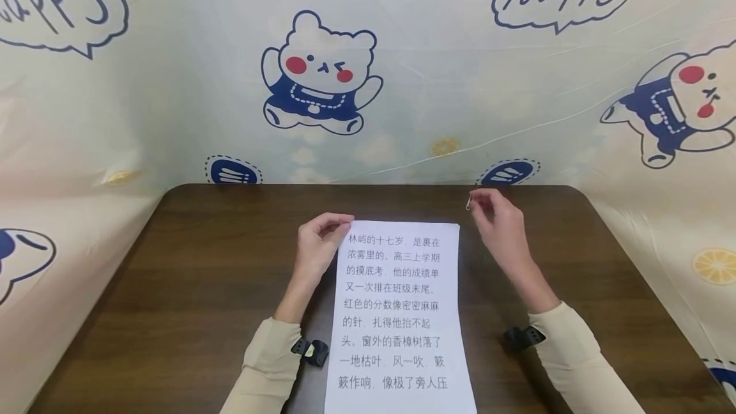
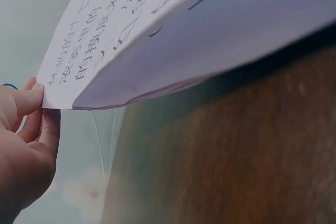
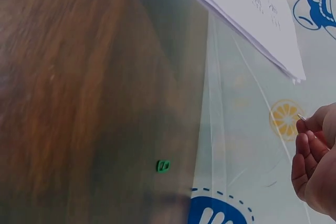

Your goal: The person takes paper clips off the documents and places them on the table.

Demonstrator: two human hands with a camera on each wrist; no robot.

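Observation:
My left hand [image 1: 317,241] pinches the top left corner of a few printed sheets of paper [image 1: 397,312], thumb on the printed side. In the left wrist view the sheets [image 2: 173,56] are raised over the table and bow along their edge, with the left hand [image 2: 31,145] at the corner. My right hand [image 1: 499,222] is up beside the top right corner, apart from the paper. Between its thumb and index finger it pinches a small pale paper clip [image 1: 468,203]. In the right wrist view only the tip of the clip [image 3: 301,117] sticks out from the right hand [image 3: 317,156].
A small green piece [image 3: 163,166] lies on the brown wooden table [image 1: 201,299], to the right of the paper. Behind the table hangs a printed cloth [image 1: 425,107] with bears and lettering. Each wrist bears a black strap with a camera [image 1: 315,351].

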